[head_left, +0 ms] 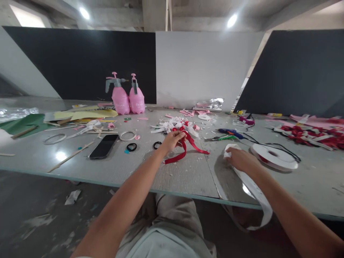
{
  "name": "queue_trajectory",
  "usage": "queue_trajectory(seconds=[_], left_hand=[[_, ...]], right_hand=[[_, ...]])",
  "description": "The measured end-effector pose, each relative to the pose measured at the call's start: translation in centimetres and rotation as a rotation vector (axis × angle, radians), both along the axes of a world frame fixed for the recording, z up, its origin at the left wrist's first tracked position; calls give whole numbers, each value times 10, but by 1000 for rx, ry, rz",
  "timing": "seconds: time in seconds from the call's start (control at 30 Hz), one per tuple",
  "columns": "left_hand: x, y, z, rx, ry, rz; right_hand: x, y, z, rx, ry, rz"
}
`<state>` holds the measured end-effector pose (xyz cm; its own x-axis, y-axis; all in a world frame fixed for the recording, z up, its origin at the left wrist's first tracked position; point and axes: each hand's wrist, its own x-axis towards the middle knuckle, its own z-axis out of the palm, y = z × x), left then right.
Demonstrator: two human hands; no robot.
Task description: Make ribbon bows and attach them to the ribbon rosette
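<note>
My left hand (174, 140) is closed, pinching a red ribbon (179, 156) whose two tails hang toward the table edge and to the right. Just behind it lies a pile of white ribbon pieces (174, 124) with some red among them. On the right, my right hand (242, 159) has its fingers closed on a wide white ribbon (254, 184), which runs under the forearm and loops down over the table's front edge. Beside that hand lies a white ribbon spool (274, 157) with red inside. My right fingertips are partly hidden by the hand.
A blue glue gun (230, 133) with a black cord and green-handled scissors (224, 138) lie behind my right hand. Red and white ribbons (314, 136) heap at far right. To the left are a phone (104, 146), a wooden stick (71, 157) and two pink spray bottles (120, 100).
</note>
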<state>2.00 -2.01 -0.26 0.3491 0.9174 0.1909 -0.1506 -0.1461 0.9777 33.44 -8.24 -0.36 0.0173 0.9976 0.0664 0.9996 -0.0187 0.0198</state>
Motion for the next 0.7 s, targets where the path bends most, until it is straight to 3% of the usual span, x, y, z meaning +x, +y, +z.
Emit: queue_trajectory(seconds=[0.1, 0.2, 0.3, 0.37, 0.4, 0.47, 0.53, 0.57, 0.7], left_hand=[[-2, 0, -2, 32, 80, 0], [-4, 2, -5, 57, 133, -15], [-5, 4, -6, 47, 116, -5], [-5, 4, -6, 31, 93, -5], [-5, 4, -5, 25, 90, -15], [-7, 3, -4, 37, 104, -38], [-9, 1, -2, 81, 137, -50], [-10, 1, -1, 105, 157, -48], [-13, 2, 0, 185, 240, -16]], right_hand=[[-12, 27, -4, 127, 122, 41], [-32, 61, 9, 242, 254, 26], [-51, 83, 25, 200, 198, 32], [-65, 84, 32, 268, 158, 47], [-73, 81, 34, 343, 186, 105], [-91, 73, 33, 450, 351, 359], [-107, 64, 25, 419, 597, 606], [-114, 61, 19, 351, 728, 665], [-124, 60, -4, 91, 1037, 612]])
